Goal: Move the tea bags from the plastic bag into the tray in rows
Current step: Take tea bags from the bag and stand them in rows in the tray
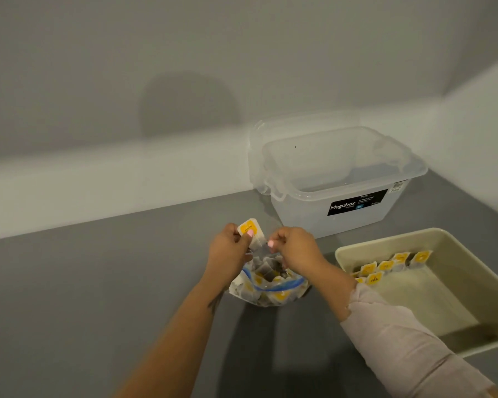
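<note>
Head view: a tea bag [251,231] is pinched by the left hand [230,248] just above the plastic bag [268,285], its lower edge nipped by the right hand [292,246]. It should be freed gently, then stood beside the row in the tray [469,285], right of the bag.

At frame centre, the left hand [227,248] pinches a yellow-labelled tea bag [250,229] above the plastic bag [268,285]; the right hand [295,247] grips something (unclear). The tray [457,300] sits lower right.

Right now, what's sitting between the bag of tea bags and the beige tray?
In the head view, only the right forearm crosses above the gap between the plastic bag and the tray; the grey surface beneath looks bare.
</note>
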The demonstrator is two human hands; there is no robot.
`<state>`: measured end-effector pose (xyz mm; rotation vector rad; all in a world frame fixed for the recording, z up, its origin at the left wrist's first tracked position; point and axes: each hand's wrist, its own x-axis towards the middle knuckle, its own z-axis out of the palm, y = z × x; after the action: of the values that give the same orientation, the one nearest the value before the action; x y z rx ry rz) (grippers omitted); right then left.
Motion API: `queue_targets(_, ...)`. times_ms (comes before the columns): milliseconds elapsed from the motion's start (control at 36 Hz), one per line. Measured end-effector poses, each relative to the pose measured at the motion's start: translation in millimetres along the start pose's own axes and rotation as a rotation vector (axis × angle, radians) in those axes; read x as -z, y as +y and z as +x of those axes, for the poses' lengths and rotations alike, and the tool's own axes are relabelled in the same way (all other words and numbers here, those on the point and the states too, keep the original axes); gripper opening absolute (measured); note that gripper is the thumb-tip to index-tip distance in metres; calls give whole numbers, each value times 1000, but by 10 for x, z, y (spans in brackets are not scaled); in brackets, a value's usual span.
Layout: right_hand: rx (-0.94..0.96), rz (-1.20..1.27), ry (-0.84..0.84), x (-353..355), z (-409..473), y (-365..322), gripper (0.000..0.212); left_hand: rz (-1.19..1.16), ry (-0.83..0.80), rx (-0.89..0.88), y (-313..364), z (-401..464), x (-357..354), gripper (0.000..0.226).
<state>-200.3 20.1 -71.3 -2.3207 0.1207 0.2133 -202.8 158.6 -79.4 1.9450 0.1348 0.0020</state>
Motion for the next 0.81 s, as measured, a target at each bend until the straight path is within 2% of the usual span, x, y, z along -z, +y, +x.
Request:
queue_targets(83, -89, -320, -190, -66, 29, -79, 25, -41, -28, 62, 17, -9, 34, 11)
queue_targets(167, -142, -447, -224, -213, 54, -96, 32, -64, -39, 116, 16, -26, 56, 13)
queue_targets(278, -213, -378, -222, -332, 59, -109, 40, -133, -66, 174, -13, -46, 88, 25)
queue_targets(417, -189, -430, -210, -338, 48, -108, 36, -293, -116, 245, -18, -64, 123, 10)
queue_targets(500, -160, -504, -190, -355, 36, -107, 32, -347, -152, 248, -30, -62, 128, 18)
queue_targets(583, -196, -476, -253, -310, 33, -197, 29, -333, -150, 222, -51, -59, 119, 28)
queue_targets(667, -117, -536, -327, -259, 27, -258, 33, -295, -142, 209, -74, -46, 93, 31)
queue_targets(806, -16, -548, -221, -253, -30, -138, 31, -125, -153, 166, -127, -15, 49, 28)
